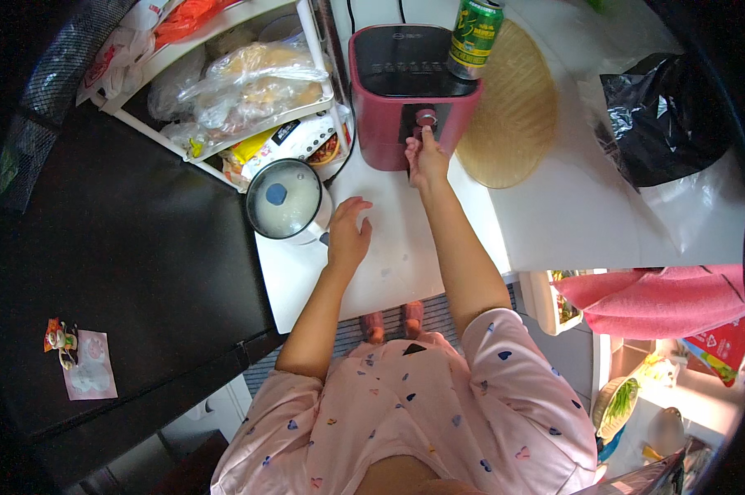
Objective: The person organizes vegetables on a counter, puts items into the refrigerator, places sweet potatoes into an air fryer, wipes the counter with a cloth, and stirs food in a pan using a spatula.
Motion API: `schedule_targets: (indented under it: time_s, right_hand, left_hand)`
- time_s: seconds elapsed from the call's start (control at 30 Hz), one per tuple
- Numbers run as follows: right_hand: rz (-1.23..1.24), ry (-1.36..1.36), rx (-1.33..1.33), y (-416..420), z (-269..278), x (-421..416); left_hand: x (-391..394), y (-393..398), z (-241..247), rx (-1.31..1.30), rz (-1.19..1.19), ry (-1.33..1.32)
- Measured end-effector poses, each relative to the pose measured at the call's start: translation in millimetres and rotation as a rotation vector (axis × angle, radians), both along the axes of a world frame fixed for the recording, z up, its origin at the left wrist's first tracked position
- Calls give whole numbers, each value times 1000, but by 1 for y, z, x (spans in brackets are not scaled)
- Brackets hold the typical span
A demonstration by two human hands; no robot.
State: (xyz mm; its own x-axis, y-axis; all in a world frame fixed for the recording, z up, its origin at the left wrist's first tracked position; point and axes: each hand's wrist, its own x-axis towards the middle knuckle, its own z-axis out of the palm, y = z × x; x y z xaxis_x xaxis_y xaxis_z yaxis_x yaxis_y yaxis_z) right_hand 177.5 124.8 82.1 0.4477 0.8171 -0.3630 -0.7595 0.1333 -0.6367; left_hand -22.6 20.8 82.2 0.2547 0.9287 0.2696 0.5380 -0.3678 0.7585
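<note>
A red air fryer [378, 133] with a glossy black top stands at the back of a white countertop [403, 260]. My right hand [428, 159] is at its front, the extended forefinger touching the area just below the round knob [426, 117]; the other fingers are curled, and whether they grip the handle is hidden. My left hand [350, 229] hovers over the counter with fingers apart and holds nothing. Close to its left is a small pot with a glass lid [295, 192] and blue lid knob, its handle pointing towards my left wrist. A green drink can [475, 37] stands on the fryer's top right corner.
A white rack [143, 129] with plastic-bagged food [255, 86] stands back left. Right of the fryer lie a round woven tray [514, 117] and a black plastic bag [663, 124]. A pink towel [650, 300] hangs at right. A figurine [61, 342] sits on the dark surface [162, 272] at left.
</note>
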Motion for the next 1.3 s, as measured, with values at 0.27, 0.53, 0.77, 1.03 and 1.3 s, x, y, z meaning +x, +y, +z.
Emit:
schedule_targets:
  time_s: [0.27,0.53,0.77,1.03,1.3]
  right_hand:
    - [-227,-1103,-25,-21,19,8]
    - [-302,-1206,47,-4,34,4]
    - [-342,-1042,-73,5,32,2]
    - [-333,-934,-17,4,36,-4]
    - [-343,-937,21,3,36,-6]
  left_hand:
    - [2,-2,2,-1,-2,-3]
    - [0,-2,8,4,-15,3]
    - [1,-3,6,29,-11,7]
    - [3,-5,11,2,-4,6]
    - [1,-5,9,26,-13,16]
